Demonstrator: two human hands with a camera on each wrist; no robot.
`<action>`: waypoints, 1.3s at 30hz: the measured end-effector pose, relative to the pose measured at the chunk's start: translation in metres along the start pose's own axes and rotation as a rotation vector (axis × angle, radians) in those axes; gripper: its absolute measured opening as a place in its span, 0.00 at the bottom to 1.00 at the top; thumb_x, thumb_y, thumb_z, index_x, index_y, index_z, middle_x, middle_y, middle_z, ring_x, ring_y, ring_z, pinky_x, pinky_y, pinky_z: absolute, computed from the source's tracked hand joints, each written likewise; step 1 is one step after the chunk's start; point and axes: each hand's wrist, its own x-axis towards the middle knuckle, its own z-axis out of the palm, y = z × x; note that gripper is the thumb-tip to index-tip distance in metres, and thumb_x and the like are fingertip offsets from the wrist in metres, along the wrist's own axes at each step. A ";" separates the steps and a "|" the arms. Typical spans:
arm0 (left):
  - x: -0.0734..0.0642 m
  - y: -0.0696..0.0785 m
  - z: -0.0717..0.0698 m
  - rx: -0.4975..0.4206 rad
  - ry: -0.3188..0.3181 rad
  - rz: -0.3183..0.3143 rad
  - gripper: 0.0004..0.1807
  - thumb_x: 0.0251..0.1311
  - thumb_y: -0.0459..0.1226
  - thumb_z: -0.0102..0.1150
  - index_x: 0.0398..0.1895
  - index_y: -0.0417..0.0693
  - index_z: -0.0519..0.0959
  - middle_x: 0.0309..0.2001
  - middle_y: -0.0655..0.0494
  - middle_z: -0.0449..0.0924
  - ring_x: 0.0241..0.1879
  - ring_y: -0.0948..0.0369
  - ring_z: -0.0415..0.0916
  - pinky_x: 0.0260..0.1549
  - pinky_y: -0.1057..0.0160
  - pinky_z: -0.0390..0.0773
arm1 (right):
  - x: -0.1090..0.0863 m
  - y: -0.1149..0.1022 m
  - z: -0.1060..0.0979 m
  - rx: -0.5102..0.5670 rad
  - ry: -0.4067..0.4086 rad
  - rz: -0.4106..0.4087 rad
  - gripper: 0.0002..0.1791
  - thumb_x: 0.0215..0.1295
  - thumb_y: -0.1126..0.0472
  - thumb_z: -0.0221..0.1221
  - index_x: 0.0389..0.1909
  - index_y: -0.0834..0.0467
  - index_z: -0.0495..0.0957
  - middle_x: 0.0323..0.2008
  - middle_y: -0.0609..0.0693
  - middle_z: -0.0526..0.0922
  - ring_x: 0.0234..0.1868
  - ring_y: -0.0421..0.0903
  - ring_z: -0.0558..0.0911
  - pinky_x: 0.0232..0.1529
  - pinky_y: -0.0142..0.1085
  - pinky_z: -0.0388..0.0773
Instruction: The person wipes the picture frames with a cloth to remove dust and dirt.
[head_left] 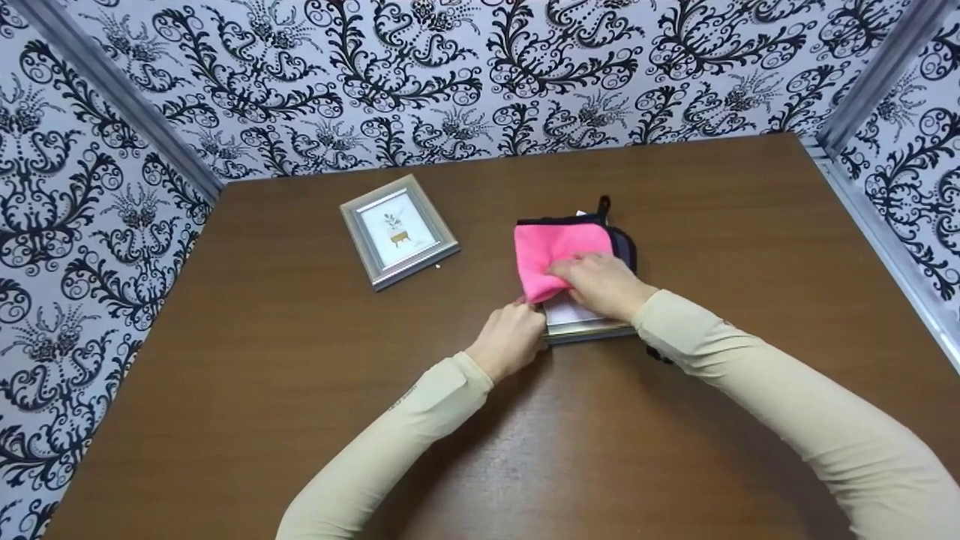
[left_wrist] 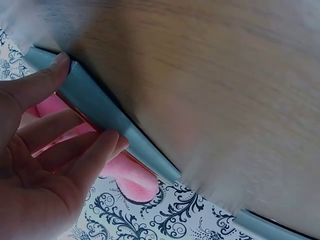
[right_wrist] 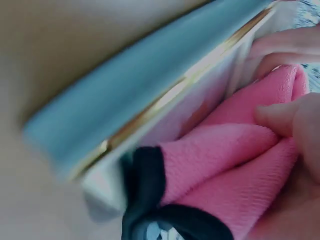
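Observation:
In the head view, my right hand (head_left: 604,285) holds a bunched pink cloth (head_left: 559,244) with black edging against the face of a picture frame (head_left: 581,328). The right wrist view shows the thumb pressing into the folds of the cloth (right_wrist: 225,170), beside the frame's gold inner lip and blue-grey side (right_wrist: 160,70). My left hand (head_left: 511,337) grips the near left corner of this frame. Seen from the left wrist, its thumb and fingertips pinch the frame's outer edge (left_wrist: 112,117). Cloth and right hand hide most of the picture.
A second picture frame (head_left: 397,231), silvery with a plant print, lies farther back to the left on the brown wooden table (head_left: 285,360). A tiny white speck sits by its edge. Patterned wall panels (head_left: 420,82) with metal rails (head_left: 877,75) enclose the table's back and sides.

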 end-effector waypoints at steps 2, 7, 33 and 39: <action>0.000 0.000 0.000 -0.011 0.013 0.002 0.07 0.48 0.36 0.70 0.29 0.45 0.82 0.32 0.50 0.81 0.33 0.52 0.82 0.26 0.56 0.82 | -0.003 0.006 -0.003 -0.082 -0.020 0.003 0.17 0.64 0.67 0.58 0.54 0.59 0.79 0.55 0.56 0.80 0.55 0.62 0.76 0.57 0.56 0.68; 0.000 -0.002 0.000 -0.057 0.021 0.005 0.08 0.48 0.37 0.72 0.31 0.47 0.83 0.33 0.50 0.80 0.34 0.52 0.81 0.25 0.56 0.82 | -0.019 0.017 -0.013 -0.268 -0.068 0.088 0.18 0.65 0.67 0.55 0.55 0.58 0.78 0.59 0.58 0.76 0.61 0.66 0.69 0.61 0.59 0.59; 0.095 -0.067 -0.003 -0.111 -0.030 -0.377 0.08 0.59 0.35 0.59 0.40 0.41 0.83 0.41 0.44 0.83 0.41 0.45 0.81 0.34 0.46 0.80 | -0.037 0.017 0.000 -0.291 -0.024 0.087 0.23 0.61 0.72 0.60 0.58 0.69 0.73 0.60 0.68 0.71 0.59 0.71 0.69 0.61 0.57 0.65; 0.114 -0.077 0.010 -0.202 -0.080 -0.417 0.11 0.61 0.32 0.57 0.46 0.39 0.81 0.48 0.43 0.79 0.49 0.47 0.77 0.44 0.48 0.79 | -0.039 0.019 0.004 -0.293 0.015 0.078 0.22 0.60 0.74 0.59 0.57 0.70 0.74 0.60 0.68 0.72 0.57 0.72 0.70 0.60 0.56 0.66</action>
